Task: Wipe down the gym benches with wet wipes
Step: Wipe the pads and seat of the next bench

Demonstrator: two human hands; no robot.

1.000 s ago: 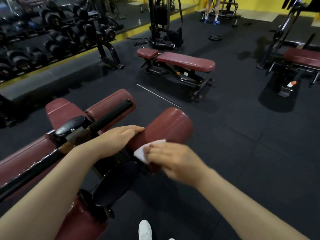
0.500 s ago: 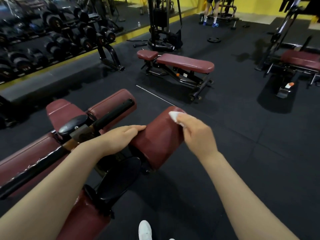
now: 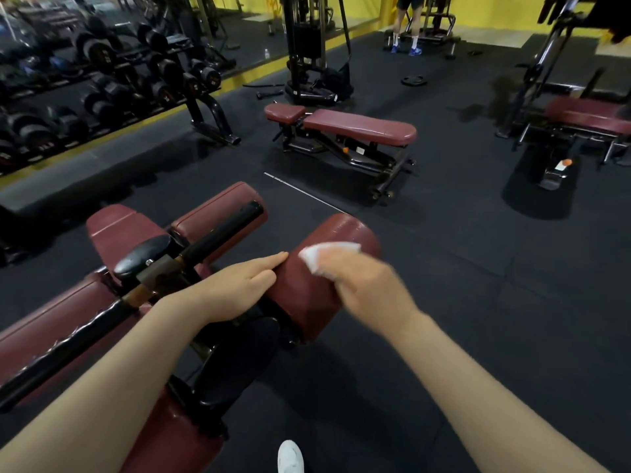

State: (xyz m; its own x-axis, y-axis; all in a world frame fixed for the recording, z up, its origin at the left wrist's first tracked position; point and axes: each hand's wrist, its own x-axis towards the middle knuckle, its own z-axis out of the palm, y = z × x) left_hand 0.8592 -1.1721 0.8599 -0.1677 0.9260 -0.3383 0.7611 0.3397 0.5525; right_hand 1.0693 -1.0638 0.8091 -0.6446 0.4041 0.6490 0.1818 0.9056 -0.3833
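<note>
Right hand: the right hand (image 3: 368, 285) is blurring with motion over the near roller pad; its grip is clenching a bunched white wet wipe (image 3: 324, 256) and pressing it onto the pad's upper side.
Left hand: the left hand (image 3: 235, 288) is lying flat with fingers straight, its grip released, fingertips (image 3: 278, 259) touching the inner end of the same pad, just beside the wipe.
Near roller pad: the maroon roller pad (image 3: 304, 295) is sticking out to the right of the machine's frame, its rounded far end catching a sheen of light.
Wet wipe: it is sitting on top of the roller pad, between the right hand's fingers and the vinyl, only its crumpled front edge showing.
Second roller: another maroon roller pad (image 3: 218, 213) is lying further back to the left, with a black bar (image 3: 222, 233) running across it.
Long cushion: a maroon cushion (image 3: 44, 319) is stretching toward the lower left under the left forearm.
Flat bench: a maroon flat bench (image 3: 358, 126) is standing well apart on the black rubber floor (image 3: 478, 302).
Dumbbell rack: a dumbbell rack (image 3: 102, 80) is lining the left wall.
Shoe: a white shoe (image 3: 290, 457) is showing at the bottom edge.
Other person: someone's legs (image 3: 404, 32) are standing far off at the top.
</note>
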